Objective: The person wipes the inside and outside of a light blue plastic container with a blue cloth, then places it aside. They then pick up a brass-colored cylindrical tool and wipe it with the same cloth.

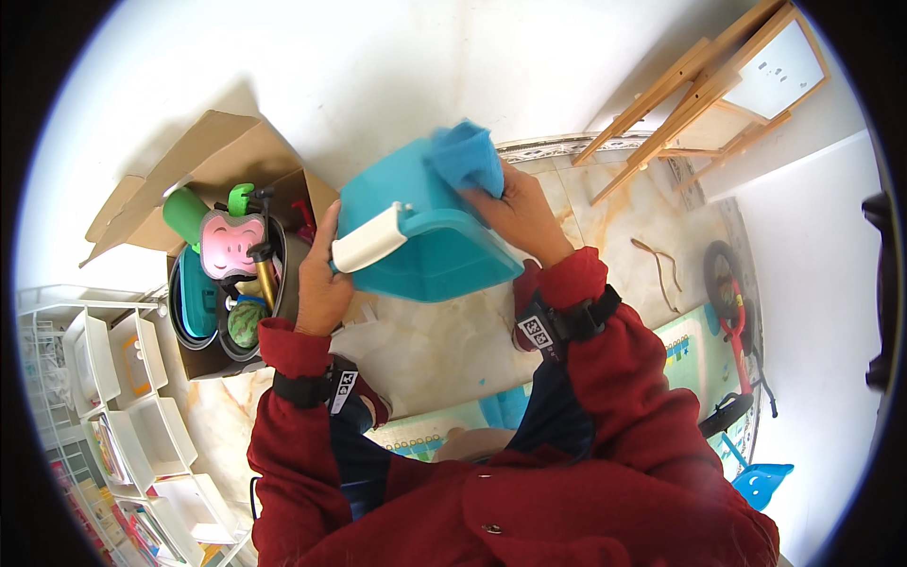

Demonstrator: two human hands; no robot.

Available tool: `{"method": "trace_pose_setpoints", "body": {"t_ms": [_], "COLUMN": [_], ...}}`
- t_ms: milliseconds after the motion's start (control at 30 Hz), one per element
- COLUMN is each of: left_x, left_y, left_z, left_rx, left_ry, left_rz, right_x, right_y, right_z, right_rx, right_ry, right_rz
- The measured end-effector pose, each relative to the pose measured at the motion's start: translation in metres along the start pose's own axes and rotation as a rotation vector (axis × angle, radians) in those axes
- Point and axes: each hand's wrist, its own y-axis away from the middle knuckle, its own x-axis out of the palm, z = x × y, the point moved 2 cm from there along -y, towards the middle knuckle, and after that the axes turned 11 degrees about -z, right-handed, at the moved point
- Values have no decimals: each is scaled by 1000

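A teal plastic bin, with a white clip-like handle on its side, is held up in front of me and tilted. My left hand grips its left side next to the white handle, thumb upward along the wall. My right hand is closed around a crumpled blue cloth. That cloth lies against the bin's far right wall and rim. The fingers under the cloth are partly hidden.
An open cardboard box with toys and a pump stands left. White shelf bins are at lower left. A wooden easel leans at the far right. A brown strap-like thing, a red bike and a patterned mat lie right.
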Motion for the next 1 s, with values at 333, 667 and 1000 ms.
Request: {"method": "trace_pose_setpoints", "body": {"t_ms": [333,667,1000], "left_x": [-34,-13,8], "left_y": [-19,-32,-23], "left_z": [6,14,15], "left_rx": [-96,23,157], "left_ry": [101,182,-324], "left_rz": [-169,-30,53], "right_x": [-25,-30,19], "right_y": [-9,-22,4], "right_z": [-25,-13,3], "right_rx": [264,270,-239], "right_ry": [496,363,94], "right_rz": [43,-185,188]}}
